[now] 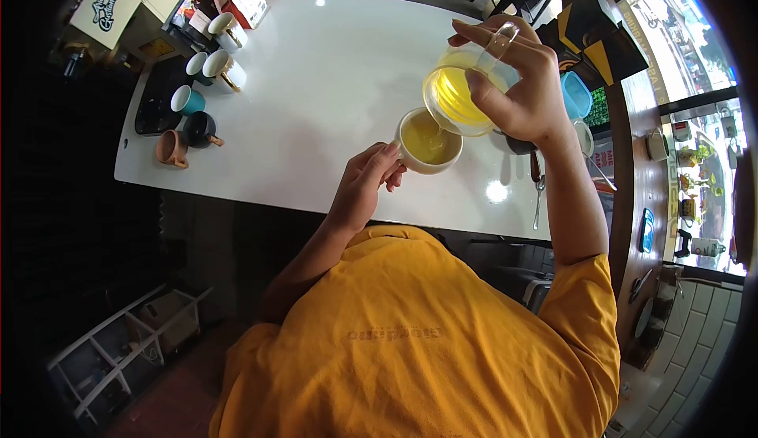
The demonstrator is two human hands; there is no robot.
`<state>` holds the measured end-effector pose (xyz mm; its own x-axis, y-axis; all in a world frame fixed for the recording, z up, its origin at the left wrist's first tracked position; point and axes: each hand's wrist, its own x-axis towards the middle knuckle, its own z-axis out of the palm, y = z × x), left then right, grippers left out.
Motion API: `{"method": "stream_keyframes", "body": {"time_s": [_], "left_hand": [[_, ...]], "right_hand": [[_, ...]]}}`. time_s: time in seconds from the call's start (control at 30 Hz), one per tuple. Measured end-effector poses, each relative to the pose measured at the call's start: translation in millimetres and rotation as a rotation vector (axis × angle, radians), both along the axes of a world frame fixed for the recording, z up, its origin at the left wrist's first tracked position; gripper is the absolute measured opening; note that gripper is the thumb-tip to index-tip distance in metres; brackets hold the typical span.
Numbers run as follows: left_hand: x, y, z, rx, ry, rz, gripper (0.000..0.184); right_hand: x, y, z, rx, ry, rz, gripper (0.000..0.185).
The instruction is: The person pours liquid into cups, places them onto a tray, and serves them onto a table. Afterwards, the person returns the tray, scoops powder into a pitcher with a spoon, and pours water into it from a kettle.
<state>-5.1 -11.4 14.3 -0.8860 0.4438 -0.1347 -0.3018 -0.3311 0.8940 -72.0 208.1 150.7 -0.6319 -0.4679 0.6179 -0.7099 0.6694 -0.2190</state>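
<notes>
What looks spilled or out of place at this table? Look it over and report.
Nothing stands out. The right hand tilts a clear pitcher over the white cup in the left hand, with yellow liquid in both, and no spill shows on the white table. The bright patch beside them looks like glare.

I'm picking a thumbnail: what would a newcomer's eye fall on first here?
Probably the bright yellow liquid in the clear jug, tilted by the right grip over a pale cup in the left grip. Next, likely the orange-yellow shirt across the lower middle, then mugs clustered on the white table at upper left.
</notes>
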Motion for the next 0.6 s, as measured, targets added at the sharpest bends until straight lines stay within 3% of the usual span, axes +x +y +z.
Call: {"method": "stream_keyframes", "body": {"time_s": [0.6], "left_hand": [[2.5, 2.7, -1.8, -0.055, 0.036, -0.047, 0.036]], "right_hand": [[-7.7, 0.6, 1.3, 0.006, -0.002, 0.006, 0.033]]}}
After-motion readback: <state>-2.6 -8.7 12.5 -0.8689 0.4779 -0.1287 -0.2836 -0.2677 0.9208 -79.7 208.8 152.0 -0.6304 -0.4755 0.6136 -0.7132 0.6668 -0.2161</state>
